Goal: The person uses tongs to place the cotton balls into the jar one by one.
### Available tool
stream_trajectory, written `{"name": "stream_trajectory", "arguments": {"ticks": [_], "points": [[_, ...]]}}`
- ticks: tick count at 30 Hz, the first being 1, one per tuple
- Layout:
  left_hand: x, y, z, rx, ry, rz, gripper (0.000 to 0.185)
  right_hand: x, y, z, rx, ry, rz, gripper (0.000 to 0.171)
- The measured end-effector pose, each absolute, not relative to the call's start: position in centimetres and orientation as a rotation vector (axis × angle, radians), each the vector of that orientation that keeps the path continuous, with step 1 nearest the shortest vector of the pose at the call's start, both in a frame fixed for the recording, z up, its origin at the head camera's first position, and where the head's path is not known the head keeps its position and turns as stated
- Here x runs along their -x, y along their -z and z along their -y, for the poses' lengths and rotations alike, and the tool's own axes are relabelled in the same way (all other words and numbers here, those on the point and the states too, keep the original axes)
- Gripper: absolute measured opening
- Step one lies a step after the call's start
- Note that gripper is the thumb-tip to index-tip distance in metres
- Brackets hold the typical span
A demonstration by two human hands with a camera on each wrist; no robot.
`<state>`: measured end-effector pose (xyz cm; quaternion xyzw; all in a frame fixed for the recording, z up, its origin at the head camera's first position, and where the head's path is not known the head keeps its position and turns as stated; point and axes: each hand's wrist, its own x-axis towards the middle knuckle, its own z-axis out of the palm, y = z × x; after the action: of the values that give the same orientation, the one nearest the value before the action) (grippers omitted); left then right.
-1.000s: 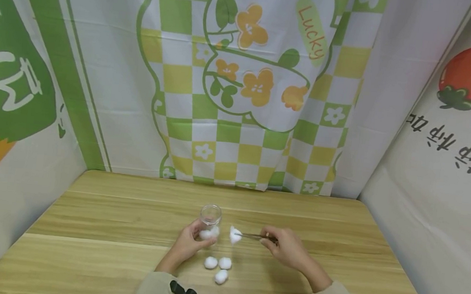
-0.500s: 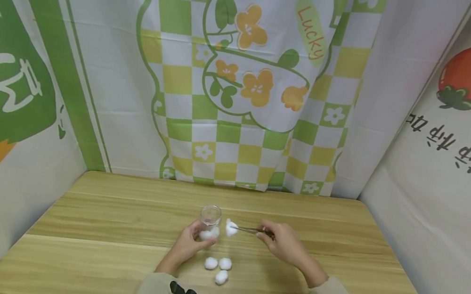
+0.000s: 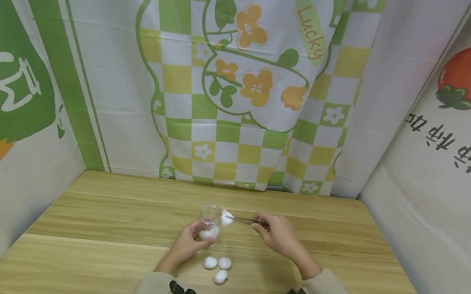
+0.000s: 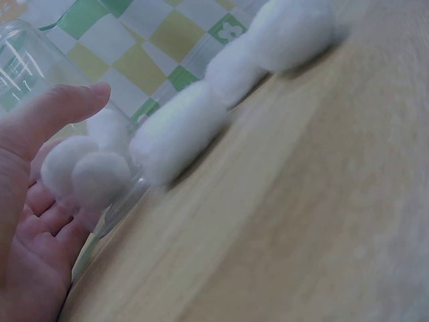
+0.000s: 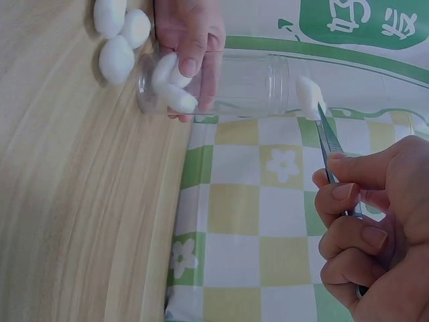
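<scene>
- Left hand (image 3: 186,245), lower centre of the head view, curls its fingers round the base of the clear jar (image 3: 209,220); cotton balls (image 3: 208,233) sit at the jar's bottom
- Three loose cotton balls (image 3: 217,267) lie on the wooden table (image 3: 91,228) just below the jar
- Right hand (image 3: 276,235), right of centre, pinches tweezers (image 3: 244,221); their tips hold a cotton ball (image 3: 226,218) at the jar's rim

jar (image 3: 209,220) stands frame centre, three loose cotton balls (image 3: 217,266) just below it; bare table (image 3: 83,227) left and right; cloth walls (image 3: 240,95) close the upper frame.
</scene>
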<state>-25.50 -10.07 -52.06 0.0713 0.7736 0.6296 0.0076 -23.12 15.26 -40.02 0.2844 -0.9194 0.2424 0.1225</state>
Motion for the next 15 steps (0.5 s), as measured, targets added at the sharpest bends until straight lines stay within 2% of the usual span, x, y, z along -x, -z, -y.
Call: {"name": "stream_trajectory", "arguments": {"ticks": [15], "points": [[25.5,52.1,10.1,-0.213,-1.958,-2.414,0.05,23.8,39.5,-13.9,-0.788,-0.679,2.682,0.006]]}}
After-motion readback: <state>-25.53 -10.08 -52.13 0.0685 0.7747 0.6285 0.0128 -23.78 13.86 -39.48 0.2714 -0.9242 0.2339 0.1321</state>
